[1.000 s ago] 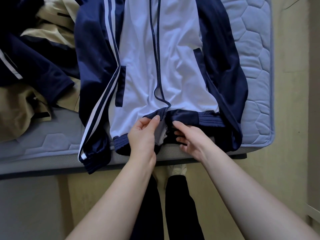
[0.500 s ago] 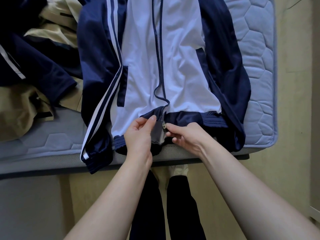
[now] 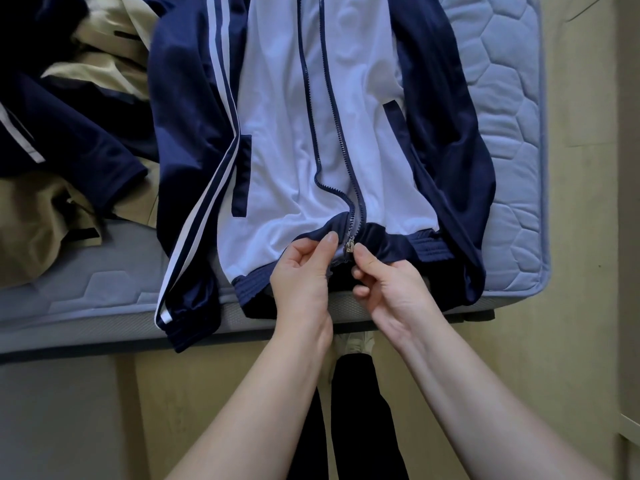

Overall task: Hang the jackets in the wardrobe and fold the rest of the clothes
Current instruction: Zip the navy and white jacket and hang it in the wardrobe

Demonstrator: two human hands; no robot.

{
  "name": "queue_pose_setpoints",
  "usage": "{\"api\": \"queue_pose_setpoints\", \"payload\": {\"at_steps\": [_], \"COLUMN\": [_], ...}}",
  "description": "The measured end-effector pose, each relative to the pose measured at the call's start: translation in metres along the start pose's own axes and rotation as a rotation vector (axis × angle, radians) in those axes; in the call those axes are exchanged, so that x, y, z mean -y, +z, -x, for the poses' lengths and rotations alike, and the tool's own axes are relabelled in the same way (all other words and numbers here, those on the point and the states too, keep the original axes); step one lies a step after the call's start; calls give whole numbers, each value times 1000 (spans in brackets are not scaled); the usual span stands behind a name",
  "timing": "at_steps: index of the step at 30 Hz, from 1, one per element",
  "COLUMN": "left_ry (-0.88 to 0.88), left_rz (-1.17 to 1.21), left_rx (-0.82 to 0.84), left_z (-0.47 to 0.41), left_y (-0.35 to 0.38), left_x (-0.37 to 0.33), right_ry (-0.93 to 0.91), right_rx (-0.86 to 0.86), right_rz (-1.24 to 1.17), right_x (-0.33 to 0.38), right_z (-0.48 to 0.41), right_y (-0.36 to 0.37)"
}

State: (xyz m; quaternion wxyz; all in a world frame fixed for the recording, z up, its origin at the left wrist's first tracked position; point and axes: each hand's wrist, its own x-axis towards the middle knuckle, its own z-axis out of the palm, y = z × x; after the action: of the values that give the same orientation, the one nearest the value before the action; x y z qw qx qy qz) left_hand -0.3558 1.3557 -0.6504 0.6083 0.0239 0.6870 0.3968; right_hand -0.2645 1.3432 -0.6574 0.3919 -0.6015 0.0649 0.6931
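Observation:
A navy and white track jacket [image 3: 284,133] lies front up on the mattress [image 3: 505,140], its hem hanging over the near edge and its zip open above the hem. My left hand [image 3: 301,275] pinches the left side of the hem beside the zip. My right hand [image 3: 384,282] pinches the small metal zip slider [image 3: 349,244] at the bottom of the zip. The two zip halves meet at the slider.
A heap of clothes lies at the left of the bed: a navy garment [image 3: 69,133] and beige ones [image 3: 38,220]. Beige floor [image 3: 571,306] runs along the right. My dark trouser legs [image 3: 356,417] stand close to the bed edge.
Both hands have closed in on the zip's bottom end. The right hand went from the hem to pinching the slider, and the two zip sides now join there.

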Motion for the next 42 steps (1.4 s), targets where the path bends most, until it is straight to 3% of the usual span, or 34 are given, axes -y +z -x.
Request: {"api": "queue_pose_setpoints", "payload": {"at_steps": [20, 42], "left_ry": [52, 145], "left_rz": [27, -8], "left_rx": [-86, -81], "left_z": [7, 4], "left_y": [12, 8], "left_x": [-8, -5], "right_ry": [-20, -46], "right_rx": [-75, -172], "right_rz": [-177, -203], "right_x": [1, 0], "right_z": [11, 13], "right_y": [13, 21]}}
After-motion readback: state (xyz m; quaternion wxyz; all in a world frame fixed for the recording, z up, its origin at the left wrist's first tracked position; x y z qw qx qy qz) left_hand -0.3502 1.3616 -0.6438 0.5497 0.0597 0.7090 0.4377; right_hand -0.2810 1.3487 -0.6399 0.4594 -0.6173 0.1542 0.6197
